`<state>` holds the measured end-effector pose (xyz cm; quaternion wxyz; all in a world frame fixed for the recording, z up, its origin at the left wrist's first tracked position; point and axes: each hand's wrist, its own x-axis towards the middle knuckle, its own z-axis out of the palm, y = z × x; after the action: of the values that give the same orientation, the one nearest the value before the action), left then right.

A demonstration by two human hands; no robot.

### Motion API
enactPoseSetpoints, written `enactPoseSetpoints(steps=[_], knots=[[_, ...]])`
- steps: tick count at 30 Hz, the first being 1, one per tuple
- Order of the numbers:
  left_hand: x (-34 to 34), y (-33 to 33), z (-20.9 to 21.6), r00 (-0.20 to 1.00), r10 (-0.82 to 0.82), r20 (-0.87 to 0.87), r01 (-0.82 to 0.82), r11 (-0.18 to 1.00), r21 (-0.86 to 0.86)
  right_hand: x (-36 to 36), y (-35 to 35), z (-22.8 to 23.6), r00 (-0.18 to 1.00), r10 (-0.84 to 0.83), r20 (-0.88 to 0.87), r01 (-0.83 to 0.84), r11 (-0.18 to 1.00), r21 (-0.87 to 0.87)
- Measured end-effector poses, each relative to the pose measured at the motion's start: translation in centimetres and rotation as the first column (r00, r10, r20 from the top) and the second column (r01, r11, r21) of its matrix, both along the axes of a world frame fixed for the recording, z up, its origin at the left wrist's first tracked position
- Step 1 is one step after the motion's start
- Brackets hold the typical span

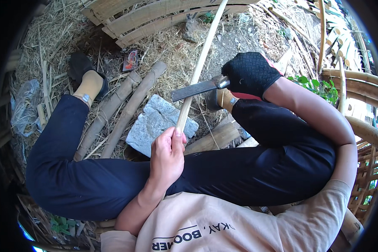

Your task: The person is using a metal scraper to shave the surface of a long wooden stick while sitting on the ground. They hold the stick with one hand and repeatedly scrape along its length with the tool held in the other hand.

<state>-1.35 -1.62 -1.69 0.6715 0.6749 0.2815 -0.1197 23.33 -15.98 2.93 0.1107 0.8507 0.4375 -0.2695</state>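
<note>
My bare left hand (168, 155) is closed round the near end of a long, pale bamboo strip (203, 52), thumb lying along it. The strip slants up and away, past the top edge of the view. In my right hand (252, 74), which wears a black textured glove with red showing at its edge, is the handle of a machete (195, 89). Its short, broad, grey blade lies across the strip, a little beyond my left hand. Below the blade sits a rough grey stone block (151, 124) on the ground between my legs.
Two bamboo poles (132, 107) lie left of the block, and a split bamboo piece (212, 138) lies to its right. A slatted bamboo panel (155, 23) stands at the far side. Clear plastic (25, 107) lies at left. Cut bamboo (342, 46) is heaped at far right, beyond a woven basket (363, 180).
</note>
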Motion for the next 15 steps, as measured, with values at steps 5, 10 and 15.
enactPoseSetpoints(steps=[5, 10, 15], knots=[[-0.1, -0.1, -0.1, 1.0, 0.019, -0.015, -0.019, 1.0, -0.009, 0.2, -0.5, -1.1, 0.999, 0.017, 0.038, -0.02, 0.998, 0.062], [-0.1, -0.1, 0.1, 1.0, 0.02, -0.01, -0.02, 0.999, -0.027, 1.0, -1.1, -1.6, 0.995, -0.068, 0.069, 0.061, 0.994, 0.093], [-0.1, -0.1, 0.0, 1.0, 0.024, 0.004, -0.024, 0.998, -0.061, 5.0, -4.0, -2.3, 0.956, -0.179, 0.232, 0.141, 0.975, 0.172]])
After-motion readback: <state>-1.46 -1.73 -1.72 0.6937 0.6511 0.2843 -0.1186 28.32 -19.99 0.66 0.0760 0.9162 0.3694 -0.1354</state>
